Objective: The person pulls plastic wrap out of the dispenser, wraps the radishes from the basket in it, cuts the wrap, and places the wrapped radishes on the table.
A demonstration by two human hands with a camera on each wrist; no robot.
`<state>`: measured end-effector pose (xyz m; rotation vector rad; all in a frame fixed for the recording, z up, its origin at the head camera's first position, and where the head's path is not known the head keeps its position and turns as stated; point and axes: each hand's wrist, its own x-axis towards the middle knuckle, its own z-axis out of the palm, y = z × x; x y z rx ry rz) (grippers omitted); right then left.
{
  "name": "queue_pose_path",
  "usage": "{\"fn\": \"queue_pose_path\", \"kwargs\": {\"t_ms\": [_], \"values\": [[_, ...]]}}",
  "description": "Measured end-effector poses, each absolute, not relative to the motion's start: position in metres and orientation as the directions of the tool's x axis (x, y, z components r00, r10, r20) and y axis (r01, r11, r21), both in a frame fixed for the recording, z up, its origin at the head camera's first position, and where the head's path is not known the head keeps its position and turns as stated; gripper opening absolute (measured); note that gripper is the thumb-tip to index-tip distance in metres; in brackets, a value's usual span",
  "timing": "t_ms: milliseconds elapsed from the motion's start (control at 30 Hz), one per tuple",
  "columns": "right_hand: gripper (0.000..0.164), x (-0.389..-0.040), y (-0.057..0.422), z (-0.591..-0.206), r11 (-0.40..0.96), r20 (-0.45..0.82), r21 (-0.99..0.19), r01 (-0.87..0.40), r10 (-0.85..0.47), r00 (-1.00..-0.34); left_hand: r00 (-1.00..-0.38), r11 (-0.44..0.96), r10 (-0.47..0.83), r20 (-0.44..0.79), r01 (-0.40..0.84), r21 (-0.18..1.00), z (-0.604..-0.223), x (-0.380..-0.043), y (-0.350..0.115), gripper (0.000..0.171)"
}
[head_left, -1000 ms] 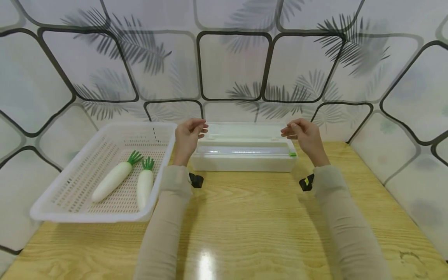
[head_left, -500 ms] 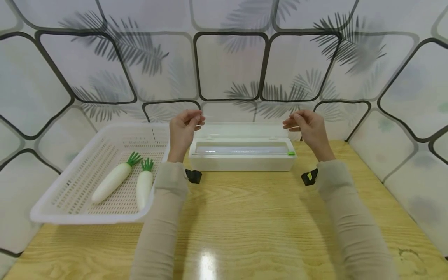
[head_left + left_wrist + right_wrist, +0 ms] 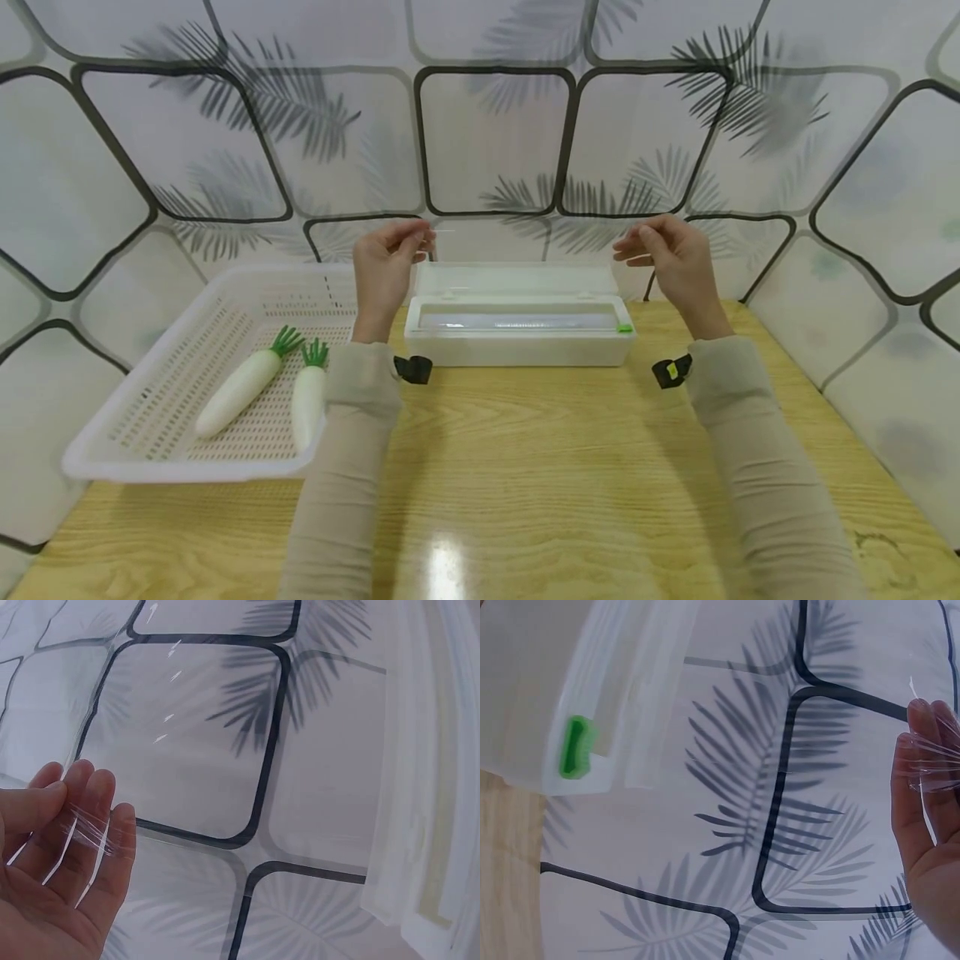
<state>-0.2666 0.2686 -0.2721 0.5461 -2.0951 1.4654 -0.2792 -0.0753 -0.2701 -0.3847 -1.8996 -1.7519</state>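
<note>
One patterned backdrop (image 3: 495,142) rises behind one wooden table (image 3: 525,467) in front of you. To your left stands one white slotted basket (image 3: 187,471); your left sleeve (image 3: 341,467) blocks part of its right side from the head view. At the middle, near the backdrop, sits one white box (image 3: 517,351), its single clear lid (image 3: 517,279) tipped up, with one roll of wrap (image 3: 517,321) inside. One sheet of clear film (image 3: 94,832) spans the space between your two hands, above the box; its see-through edges are hard to trace. Your left hand (image 3: 384,279) pinches it between thumb and forefinger, the film creased across the other fingers. Your right hand (image 3: 675,271) pinches it likewise, though its thumb is out of the right wrist view. Two white radishes (image 3: 238,393) with green tops lie apart in the basket. Two black wrist devices (image 3: 413,369) show, one per sleeve. Smallest is one green slider (image 3: 624,328) at the box's right end.
</note>
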Motion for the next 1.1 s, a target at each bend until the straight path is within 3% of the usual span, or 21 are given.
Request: {"fn": "queue_pose_path", "kwargs": {"t_ms": [267, 500, 767, 1100], "values": [[0.020, -0.263, 0.265, -0.260, 0.318, 0.662, -0.704, -0.635, -0.030, -0.749, -0.780, 0.122, -0.152, 0.607, 0.595, 0.795, -0.260, -0.276, -0.078, 0.015], [0.023, -0.261, 0.265, -0.250, 0.291, 0.715, -0.665, -0.688, -0.017, -0.699, -0.771, 0.124, -0.151, 0.618, 0.606, 0.786, -0.248, -0.272, -0.078, 0.015], [0.019, -0.255, 0.265, -0.237, 0.297, 0.717, -0.670, -0.681, 0.019, -0.697, -0.779, 0.119, -0.160, 0.606, 0.594, 0.796, -0.234, -0.268, -0.075, 0.015], [0.018, -0.252, 0.267, -0.222, 0.193, 0.753, -0.648, -0.737, 0.020, -0.657, -0.739, 0.086, -0.173, 0.651, 0.647, 0.758, -0.218, -0.264, -0.073, 0.014]]}}
